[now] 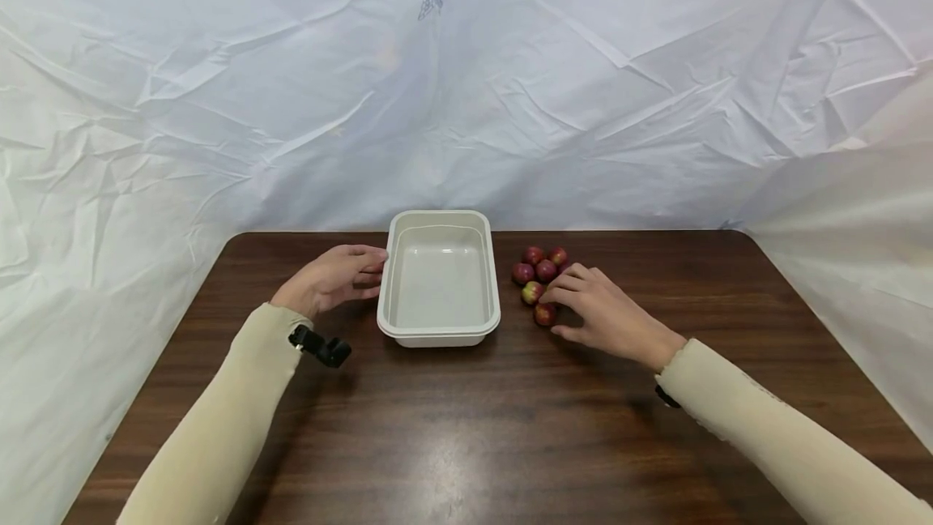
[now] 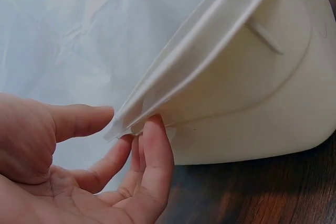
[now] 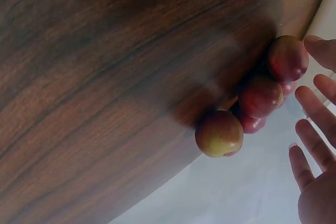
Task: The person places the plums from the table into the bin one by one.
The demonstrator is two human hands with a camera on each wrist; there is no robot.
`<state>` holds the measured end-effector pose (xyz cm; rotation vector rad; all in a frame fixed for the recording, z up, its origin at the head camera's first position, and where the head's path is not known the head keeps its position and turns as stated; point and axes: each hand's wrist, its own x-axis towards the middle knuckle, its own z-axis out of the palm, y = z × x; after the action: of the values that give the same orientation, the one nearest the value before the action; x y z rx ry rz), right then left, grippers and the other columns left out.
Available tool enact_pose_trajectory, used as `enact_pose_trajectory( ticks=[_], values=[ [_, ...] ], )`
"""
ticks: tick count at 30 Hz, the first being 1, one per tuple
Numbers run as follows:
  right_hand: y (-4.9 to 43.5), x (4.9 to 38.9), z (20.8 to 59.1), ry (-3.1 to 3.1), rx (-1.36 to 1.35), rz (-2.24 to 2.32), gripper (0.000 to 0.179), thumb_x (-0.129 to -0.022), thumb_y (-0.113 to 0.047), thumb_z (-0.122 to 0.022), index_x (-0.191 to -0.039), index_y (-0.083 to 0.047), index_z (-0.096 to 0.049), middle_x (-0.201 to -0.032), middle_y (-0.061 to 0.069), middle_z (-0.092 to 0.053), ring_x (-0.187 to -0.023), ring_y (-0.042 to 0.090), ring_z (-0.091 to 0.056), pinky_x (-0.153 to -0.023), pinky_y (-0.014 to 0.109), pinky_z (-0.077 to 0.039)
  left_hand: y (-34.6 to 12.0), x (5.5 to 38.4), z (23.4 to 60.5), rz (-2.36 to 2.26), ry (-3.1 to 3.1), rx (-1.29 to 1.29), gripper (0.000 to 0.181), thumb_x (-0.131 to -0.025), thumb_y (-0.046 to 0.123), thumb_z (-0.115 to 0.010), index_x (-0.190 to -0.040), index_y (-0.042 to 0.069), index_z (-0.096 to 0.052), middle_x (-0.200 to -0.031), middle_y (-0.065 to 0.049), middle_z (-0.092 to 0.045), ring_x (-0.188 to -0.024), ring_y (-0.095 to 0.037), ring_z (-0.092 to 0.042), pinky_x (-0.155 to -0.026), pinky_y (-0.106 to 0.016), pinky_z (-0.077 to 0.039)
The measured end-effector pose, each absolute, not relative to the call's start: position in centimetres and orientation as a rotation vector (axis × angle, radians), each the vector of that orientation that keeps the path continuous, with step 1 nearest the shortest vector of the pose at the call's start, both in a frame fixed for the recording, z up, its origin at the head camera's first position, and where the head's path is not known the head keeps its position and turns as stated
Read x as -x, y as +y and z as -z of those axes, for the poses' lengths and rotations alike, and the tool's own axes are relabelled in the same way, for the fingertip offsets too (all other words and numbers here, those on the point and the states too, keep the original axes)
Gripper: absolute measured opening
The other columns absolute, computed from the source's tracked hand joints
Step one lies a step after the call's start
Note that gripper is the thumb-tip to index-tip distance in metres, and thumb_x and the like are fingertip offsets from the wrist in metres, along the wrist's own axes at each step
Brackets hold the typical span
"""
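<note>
A wrinkled white sheet (image 1: 437, 104) hangs round a dark brown wood-grain table (image 1: 437, 428) from 9 through 12 to 3 o'clock; at the far left, a cream sleeve (image 1: 219, 411) with a black wrist camera (image 1: 319, 347) leads up to the left hand (image 1: 338, 278), whose thumb and bent fingers lightly pinch the rim of an off-white rectangular plastic container (image 1: 437, 282) at its 10 o'clock; at the container's 3 o'clock, on the table, lies a cluster of at least 6 round, glossy red fruits (image 1: 522, 273), including a yellow-green and red fruit (image 1: 532, 292) at about 6 o'clock in it; at the cluster's 4 o'clock hovers the right hand (image 1: 601, 310), fingers loosely spread, gripping nothing, its thumb just beside the nearest red fruit (image 1: 545, 315)
</note>
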<state>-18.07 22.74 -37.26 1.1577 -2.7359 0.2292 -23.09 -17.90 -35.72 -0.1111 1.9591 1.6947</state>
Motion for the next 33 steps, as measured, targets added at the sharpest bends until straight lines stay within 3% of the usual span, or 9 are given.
enact_pose_trajectory(
  ticks=[9, 23, 33],
  values=[
    [22.3, 18.2, 37.5, -2.724, -1.17, -0.187, 0.037, -0.077, -0.028, -0.082, -0.111, -0.021, -0.068, -0.117, -0.002, -0.063, -0.115, 0.019, -0.049, -0.095, 0.045, -0.04, -17.9, 23.1, 35.7, -1.738, 1.926, 0.1, 0.048, -0.1, 0.023, -0.053, -0.141, 0.003, -0.04, -0.135, -0.015, -0.05, -0.112, -0.022, -0.058, -0.093, -0.034, -0.052],
    [22.1, 18.3, 38.6, -2.694, -1.142, -0.152, 0.035, -0.075, -0.026, -0.083, -0.107, -0.021, -0.068, -0.112, -0.004, -0.063, -0.109, 0.018, -0.049, -0.084, 0.038, -0.04, -18.1, 23.4, 36.3, -1.801, 1.868, 0.087, 0.047, -0.1, 0.02, -0.053, -0.142, 0.004, -0.038, -0.136, -0.017, -0.048, -0.101, -0.015, -0.061, -0.085, -0.029, -0.055],
    [21.9, 18.5, 39.0, -2.689, -1.1, -0.16, 0.036, -0.074, -0.025, -0.084, -0.106, -0.019, -0.068, -0.112, -0.001, -0.064, -0.109, 0.019, -0.05, -0.083, 0.039, -0.041, -18.0, 23.5, 36.5, -1.803, 1.875, 0.06, 0.049, -0.1, 0.019, -0.053, -0.142, 0.002, -0.036, -0.135, -0.017, -0.049, -0.104, -0.018, -0.06, -0.085, -0.029, -0.055]
  ],
)
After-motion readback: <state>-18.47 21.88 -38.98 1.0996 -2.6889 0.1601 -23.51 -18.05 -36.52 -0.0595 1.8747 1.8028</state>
